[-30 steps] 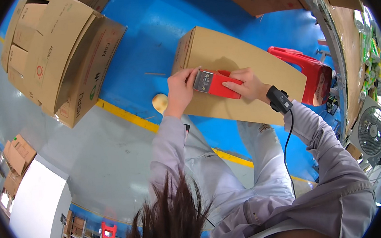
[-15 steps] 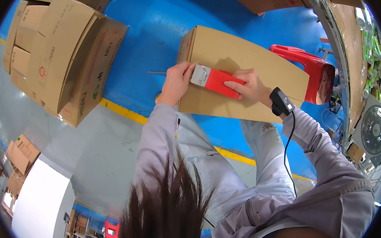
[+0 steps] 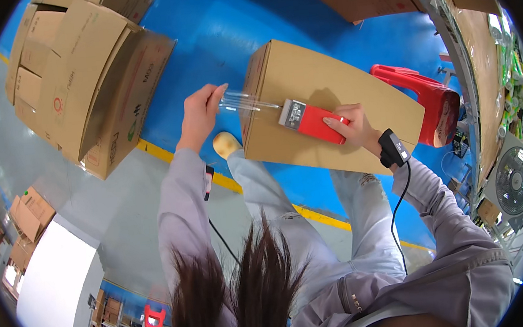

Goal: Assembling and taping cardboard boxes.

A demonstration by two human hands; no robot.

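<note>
My right hand (image 3: 351,122) grips a flat red box (image 3: 322,125) with a grey printed end, its thumb pressed on top. It holds the box over the top of a closed brown cardboard carton (image 3: 291,69). Left of the carton, my left hand (image 3: 201,113) is closed in a pinch. Thin clear plastic strips (image 3: 247,102) stretch from its fingertips toward the box's grey end. Whether they are flat or round, and whether they join the box, I cannot tell.
Large cardboard boxes (image 3: 92,84) stand at the left. A red plastic stool (image 3: 432,104) is beyond the carton's right end. A workbench (image 3: 481,72) and a grey fan (image 3: 515,180) line the right side. A yellow floor line (image 3: 156,150) runs by my feet.
My left hand has moved left, away from the red box, and clear strips now show between them. The right hand and box have shifted slightly right and nearer me.
</note>
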